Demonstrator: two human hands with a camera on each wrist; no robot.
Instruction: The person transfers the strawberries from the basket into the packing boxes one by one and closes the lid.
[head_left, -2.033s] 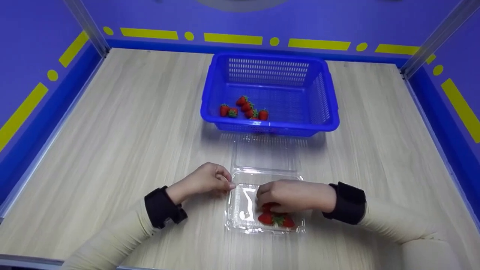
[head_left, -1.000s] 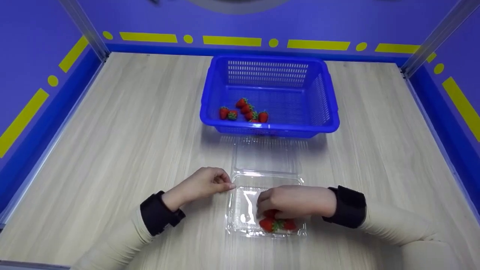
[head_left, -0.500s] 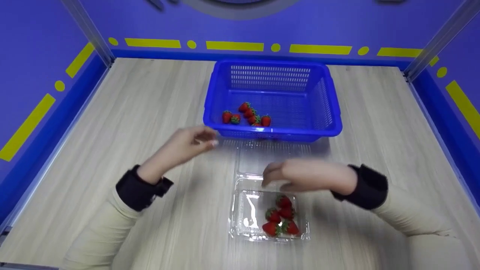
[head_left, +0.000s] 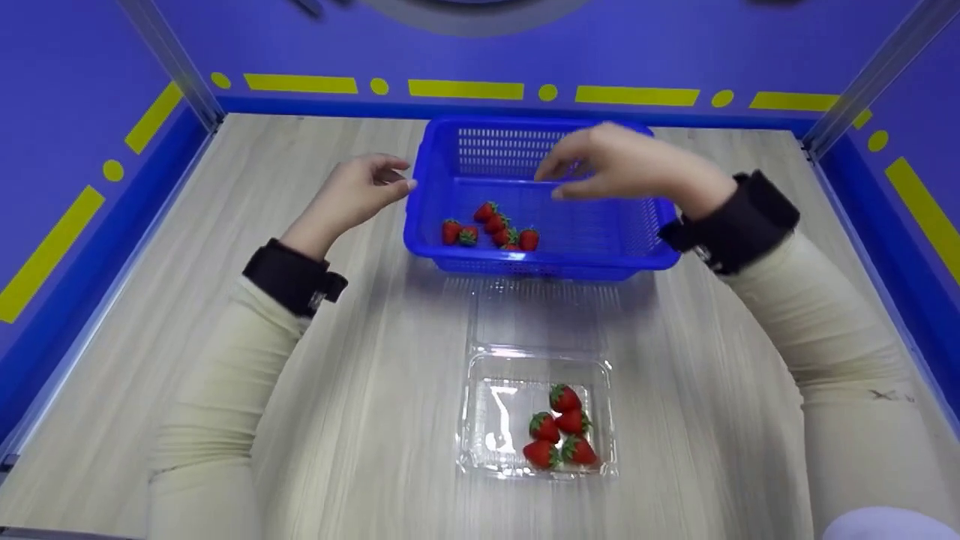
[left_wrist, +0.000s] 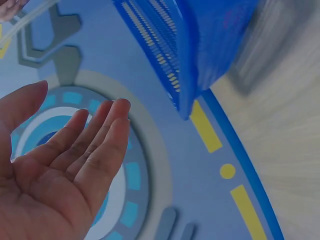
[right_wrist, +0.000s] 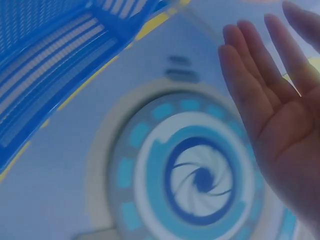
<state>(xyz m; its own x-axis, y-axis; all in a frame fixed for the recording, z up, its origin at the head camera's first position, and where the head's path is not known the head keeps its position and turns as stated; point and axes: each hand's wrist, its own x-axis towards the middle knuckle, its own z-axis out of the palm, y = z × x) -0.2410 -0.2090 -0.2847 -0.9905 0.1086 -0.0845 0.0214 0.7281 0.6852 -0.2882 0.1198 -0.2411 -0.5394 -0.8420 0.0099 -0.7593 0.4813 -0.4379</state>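
In the head view, a blue plastic basket [head_left: 540,264] holds several red strawberries [head_left: 496,223] near its front left corner. My left hand [head_left: 358,193] is by the basket's left rim, its fingers bent loosely with nothing in them; whether it touches the rim I cannot tell. Over the basket's right half hovers my right hand [head_left: 619,166], empty, thumb and fingers apart. Both wrist views show the palms with fingers extended. Nearer to me lies a clear plastic clamshell box [head_left: 480,442], lid laid back toward the basket, with several strawberries [head_left: 562,427] on its right side.
The wooden table [head_left: 337,420] runs up to a blue back wall [head_left: 315,45] with yellow markings. Similar panels stand at the left and right. The clear lid [head_left: 536,315] lies flat between the box and the basket's front wall.
The right hand has let go of a strawberry in the clamshell box and moved up and away, over the basket. My left hand has gone from the box's left edge to the basket's left rim.
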